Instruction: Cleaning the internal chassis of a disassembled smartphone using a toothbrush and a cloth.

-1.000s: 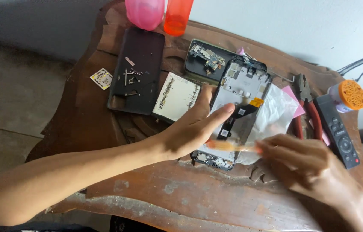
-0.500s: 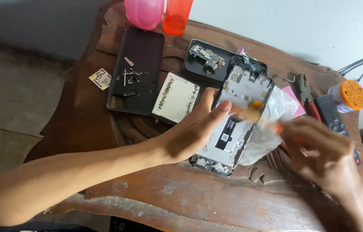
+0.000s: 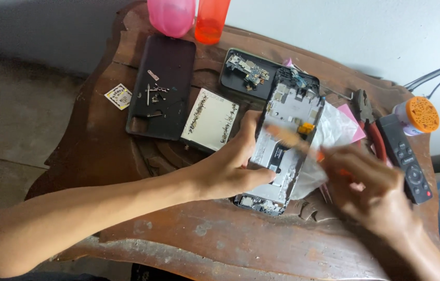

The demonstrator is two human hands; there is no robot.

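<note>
An opened phone frame [image 3: 286,136] with bare circuitry lies tilted on a worn wooden table [image 3: 189,234]. My left hand [image 3: 230,166] grips its left edge and lower part, thumb on the inner plate. My right hand [image 3: 373,190] holds a thin orange-handled tool [image 3: 295,140], blurred, whose tip lies across the frame's middle near a small orange part. A flat battery [image 3: 210,119] lies just left of the phone. A dark back cover [image 3: 162,86] farther left carries several small screws and metal bits.
A second dark cover with a circuit board [image 3: 247,73] lies behind the phone. Pink [image 3: 170,15] and orange [image 3: 210,20] containers stand at the back edge. Clear plastic bag [image 3: 334,132], pliers [image 3: 366,112], black remote [image 3: 404,156] and orange-capped jar [image 3: 417,115] crowd the right. A small card [image 3: 119,96] lies left.
My right hand has swung the tool upward, from the phone's lower end to across its middle. My left hand has shifted its grip slightly on the frame.
</note>
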